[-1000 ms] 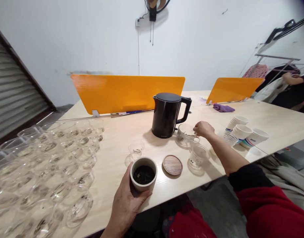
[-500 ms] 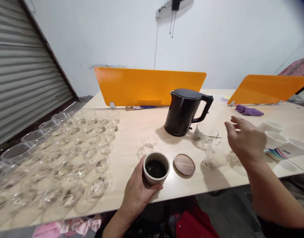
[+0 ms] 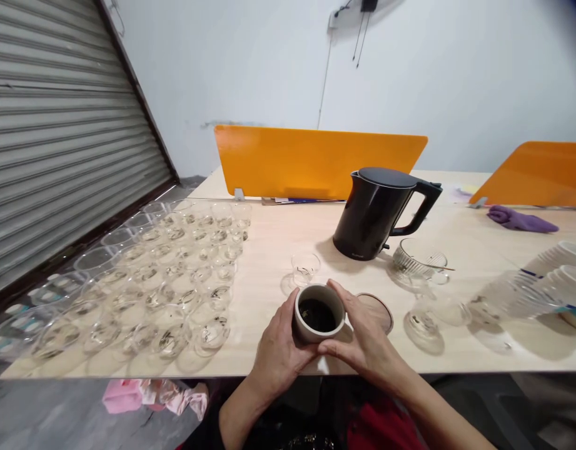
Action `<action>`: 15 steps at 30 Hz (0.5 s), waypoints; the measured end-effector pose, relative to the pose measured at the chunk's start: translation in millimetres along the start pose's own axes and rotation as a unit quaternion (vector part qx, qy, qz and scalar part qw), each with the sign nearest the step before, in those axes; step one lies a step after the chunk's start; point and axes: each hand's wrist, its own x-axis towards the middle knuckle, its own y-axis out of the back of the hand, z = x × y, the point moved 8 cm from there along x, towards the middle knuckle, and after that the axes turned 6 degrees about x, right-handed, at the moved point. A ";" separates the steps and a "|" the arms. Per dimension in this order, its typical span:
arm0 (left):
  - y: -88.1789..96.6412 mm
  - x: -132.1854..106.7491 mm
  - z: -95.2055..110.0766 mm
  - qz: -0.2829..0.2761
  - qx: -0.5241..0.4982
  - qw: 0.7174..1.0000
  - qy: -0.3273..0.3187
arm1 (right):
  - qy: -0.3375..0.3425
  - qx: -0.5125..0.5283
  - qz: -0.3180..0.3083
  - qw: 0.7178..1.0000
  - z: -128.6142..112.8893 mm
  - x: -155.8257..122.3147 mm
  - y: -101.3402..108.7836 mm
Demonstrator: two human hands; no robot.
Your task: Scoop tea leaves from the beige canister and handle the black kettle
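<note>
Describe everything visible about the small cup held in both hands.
The small cup is round, handleless, with a pale matte wall that looks ceramic. It stands upright and open, holding dark loose leaves. It sits at the near edge of the table. The left hand wraps its left side, the right hand its right.

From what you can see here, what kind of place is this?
Probably a plain workroom or office used for preparing tea: a long table with orange desk dividers, a roller shutter, many small glass cups, and a black kettle.
</note>
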 end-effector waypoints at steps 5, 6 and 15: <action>0.7 0.1 3.8 -0.007 -0.007 1.000 -0.022 | 0.005 0.032 0.013 0.999 -1.6 7.5 -11.2; 0.6 -0.1 3.6 -0.006 -0.005 1.000 -0.023 | 0.007 0.031 0.017 0.999 -2.2 8.1 -11.1; 3.0 -2.2 -2.2 0.010 0.020 0.999 -0.023 | -0.071 -0.022 0.107 0.992 -4.1 29.9 63.8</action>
